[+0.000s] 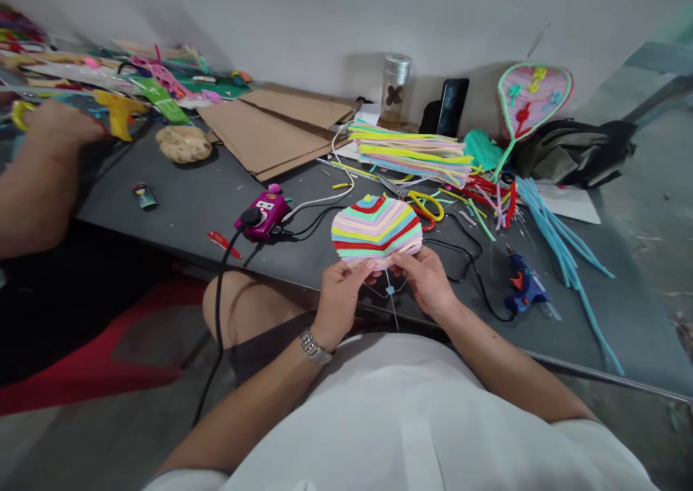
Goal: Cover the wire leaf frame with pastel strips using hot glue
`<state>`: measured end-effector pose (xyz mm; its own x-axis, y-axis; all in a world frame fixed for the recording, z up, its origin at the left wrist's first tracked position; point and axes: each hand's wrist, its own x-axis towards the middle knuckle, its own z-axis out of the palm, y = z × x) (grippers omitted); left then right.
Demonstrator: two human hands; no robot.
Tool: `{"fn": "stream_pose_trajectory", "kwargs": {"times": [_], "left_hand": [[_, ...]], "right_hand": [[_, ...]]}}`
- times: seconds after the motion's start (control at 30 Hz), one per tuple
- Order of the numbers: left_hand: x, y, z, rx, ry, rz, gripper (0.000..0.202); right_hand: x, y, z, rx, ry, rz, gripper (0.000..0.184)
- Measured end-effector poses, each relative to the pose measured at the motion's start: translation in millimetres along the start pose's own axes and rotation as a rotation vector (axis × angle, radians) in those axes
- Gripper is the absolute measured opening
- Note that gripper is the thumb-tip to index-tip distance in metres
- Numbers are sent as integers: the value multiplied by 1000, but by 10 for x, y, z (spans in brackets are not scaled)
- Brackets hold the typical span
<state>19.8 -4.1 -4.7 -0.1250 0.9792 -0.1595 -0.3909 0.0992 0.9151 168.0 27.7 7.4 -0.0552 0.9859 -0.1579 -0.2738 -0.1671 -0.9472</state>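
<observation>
Between my two hands is a striped fan (377, 232) of coloured pipe cleaners, in pink, red, yellow, green and blue chevrons. My left hand (342, 289) pinches its lower left edge with thumb and fingers. At the lower right edge, my right hand (425, 278) grips it the same way. A thin wire stem with a small blue lump (390, 289) hangs below the fan, toward my lap. Just beyond the fan lie scissors (427, 206) with yellow handles. The fingers behind the fan are hidden.
A blue glue gun (522, 285) lies at right beside blue pipe cleaners (566, 245). Bundled pipe cleaners (411, 151), a bottle (395, 87), a phone (452, 107) and a finished-looking pink fan (533, 101) stand behind. A purple power socket (265, 213) trails cables. Another person's arm (48, 166) reaches in at left.
</observation>
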Motion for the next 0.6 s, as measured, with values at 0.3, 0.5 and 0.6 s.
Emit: {"fn": "stream_pose_trajectory", "kwargs": {"times": [0.3,0.5,0.6], "left_hand": [[-14,14,-11,43,-16,-3,31],[-10,20,-21,55,-26,-16,31],[-9,-6,-32,50,-23,4,28]], "right_hand": [[15,34,1,66,8,-18,20],[-2,1,3,78,12,4,24],[-7,9,5,67,-11,6,22]]}}
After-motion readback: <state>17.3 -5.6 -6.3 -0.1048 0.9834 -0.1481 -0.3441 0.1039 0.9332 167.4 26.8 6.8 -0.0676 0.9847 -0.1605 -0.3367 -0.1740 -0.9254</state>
